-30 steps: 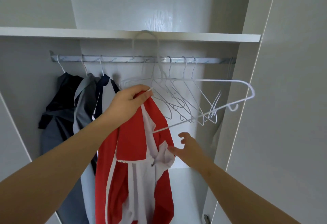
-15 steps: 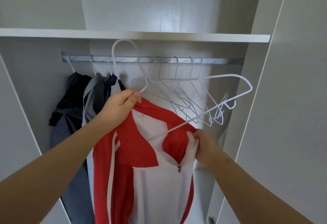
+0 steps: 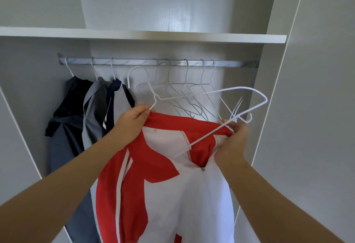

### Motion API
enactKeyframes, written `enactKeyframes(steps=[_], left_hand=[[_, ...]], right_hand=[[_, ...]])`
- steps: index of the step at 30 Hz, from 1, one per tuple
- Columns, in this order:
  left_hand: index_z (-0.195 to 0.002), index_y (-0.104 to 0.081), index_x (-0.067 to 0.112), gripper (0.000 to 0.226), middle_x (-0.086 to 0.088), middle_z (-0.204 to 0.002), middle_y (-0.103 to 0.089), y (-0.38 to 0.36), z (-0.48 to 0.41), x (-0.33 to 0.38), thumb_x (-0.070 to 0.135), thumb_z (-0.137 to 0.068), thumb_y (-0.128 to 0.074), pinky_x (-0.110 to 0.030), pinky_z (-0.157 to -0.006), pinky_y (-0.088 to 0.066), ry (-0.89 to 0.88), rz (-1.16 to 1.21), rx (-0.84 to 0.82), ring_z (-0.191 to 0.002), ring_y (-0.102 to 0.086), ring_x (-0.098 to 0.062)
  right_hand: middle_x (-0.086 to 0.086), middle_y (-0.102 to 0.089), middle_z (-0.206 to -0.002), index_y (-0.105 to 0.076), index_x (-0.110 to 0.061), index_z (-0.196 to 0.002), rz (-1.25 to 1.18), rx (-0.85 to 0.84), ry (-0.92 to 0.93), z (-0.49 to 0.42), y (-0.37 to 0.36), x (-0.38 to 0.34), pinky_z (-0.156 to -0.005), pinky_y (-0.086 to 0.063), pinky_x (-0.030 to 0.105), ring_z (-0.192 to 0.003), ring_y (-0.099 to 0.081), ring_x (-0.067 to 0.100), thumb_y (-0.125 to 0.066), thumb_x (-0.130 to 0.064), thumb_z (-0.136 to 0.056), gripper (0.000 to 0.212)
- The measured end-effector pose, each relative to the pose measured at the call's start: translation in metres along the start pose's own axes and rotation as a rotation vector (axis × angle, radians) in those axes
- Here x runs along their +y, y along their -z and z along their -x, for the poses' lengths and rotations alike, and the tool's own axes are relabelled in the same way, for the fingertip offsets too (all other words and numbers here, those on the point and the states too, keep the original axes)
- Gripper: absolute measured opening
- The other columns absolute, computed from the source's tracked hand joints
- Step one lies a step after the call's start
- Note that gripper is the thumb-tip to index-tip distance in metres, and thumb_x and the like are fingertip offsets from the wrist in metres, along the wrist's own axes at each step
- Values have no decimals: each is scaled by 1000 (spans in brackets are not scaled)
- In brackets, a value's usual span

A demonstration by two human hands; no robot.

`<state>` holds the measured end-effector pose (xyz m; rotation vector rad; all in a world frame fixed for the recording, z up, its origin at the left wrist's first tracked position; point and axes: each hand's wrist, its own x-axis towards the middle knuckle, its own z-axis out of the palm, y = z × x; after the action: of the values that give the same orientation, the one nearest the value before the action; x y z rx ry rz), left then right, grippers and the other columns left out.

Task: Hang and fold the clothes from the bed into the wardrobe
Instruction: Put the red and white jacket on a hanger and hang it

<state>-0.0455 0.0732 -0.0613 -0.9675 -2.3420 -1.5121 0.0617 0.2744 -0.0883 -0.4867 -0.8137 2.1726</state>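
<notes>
Red-and-white jacket [image 3: 172, 185] is mid-hangering: left hand [image 3: 132, 121] pinches collar and white hanger [image 3: 211, 96], right hand [image 3: 232, 142] grips the collar's other side; next, seat the hanger's right shoulder inside.

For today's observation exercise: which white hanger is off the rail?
The white hanger held in both hands over the red-and-white jacket; the others hook the rail.

The red and white jacket [image 3: 165, 194] runs off the bottom edge — its hem unseen — and hides the lower part of the grey garment [image 3: 94, 116] just left of it.
</notes>
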Motion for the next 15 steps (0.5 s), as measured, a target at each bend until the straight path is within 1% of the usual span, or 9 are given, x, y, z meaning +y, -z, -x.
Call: enactKeyframes(steps=[2, 3, 4, 6, 8, 10, 12, 14, 15], left_hand=[[-94, -63, 28, 25, 12, -87, -61, -5, -2, 0, 18, -99, -41, -8, -71, -40, 46, 20, 21, -82, -55, 0], [-95, -63, 27, 24, 12, -87, -60, -7, -3, -1, 18, -99, -40, -8, -71, -40, 55, 23, 23, -82, -54, 0], [-95, -63, 27, 24, 12, -87, -60, -8, -4, 0, 18, -99, -40, -8, -71, -40, 59, 27, 20, -82, -54, 0], [-93, -63, 27, 26, 10, -88, -61, -10, -3, 2, 16, -99, -40, -11, -73, -40, 73, 57, 0, -83, -55, -1], [-87, -63, 29, 30, 9, -86, -61, -11, -4, 4, 13, -98, -41, -13, -72, -42, 109, 158, -24, -80, -56, -4], [-81, -62, 30, 28, 7, -81, -61, -13, -6, 10, 15, -96, -43, -17, -69, -44, 189, 302, -32, -75, -57, -7], [-80, -60, 29, 20, 6, -77, -59, -15, -9, 14, 29, -94, -46, -23, -67, -44, 271, 402, 4, -75, -57, -11], [-83, -59, 28, 20, 10, -75, -58, -17, -9, 12, 38, -94, -46, -21, -64, -43, 279, 389, 72, -73, -56, -7], [-82, -59, 27, 20, 16, -69, -58, -18, -8, 10, 34, -96, -46, -17, -61, -44, 248, 401, 116, -66, -55, 1]], right_hand=[[-4, -56, -49, -55, -22, -57, 47, 1, 30, 4, 0, -1, -51, -48, 22, -49, -57, 14, -50, -32, -66, 15], [-4, -55, -51, -55, -23, -57, 76, 2, 60, 5, -1, -1, -55, -48, 25, -54, -57, 15, -50, -34, -65, 15], [-2, -54, -56, -54, -23, -57, 131, -1, 125, 5, -2, -1, -60, -49, 28, -60, -56, 16, -50, -36, -69, 19], [-1, -50, -64, -55, -23, -59, 311, 2, 318, 5, -3, 0, -70, -47, 32, -70, -52, 15, -46, -37, -88, 33], [-6, -44, -56, -55, -20, -61, 452, 17, 450, 5, -2, 1, -62, -42, 27, -59, -46, 10, -39, -30, -98, 41], [-11, -39, -44, -52, -18, -60, 536, -15, 450, 4, -1, 3, -56, -38, 24, -49, -40, 6, -39, -28, -99, 42], [-12, -40, -39, -50, -17, -58, 594, -54, 422, 5, -1, 8, -54, -38, 21, -44, -40, 2, -39, -28, -99, 43], [-14, -40, -39, -47, -16, -60, 639, -74, 406, 6, 1, 13, -49, -37, 12, -41, -40, -2, -38, -29, -99, 43], [-14, -40, -39, -46, -15, -60, 660, -106, 411, 6, 4, 14, -45, -36, 8, -39, -40, -3, -38, -30, -99, 42]])
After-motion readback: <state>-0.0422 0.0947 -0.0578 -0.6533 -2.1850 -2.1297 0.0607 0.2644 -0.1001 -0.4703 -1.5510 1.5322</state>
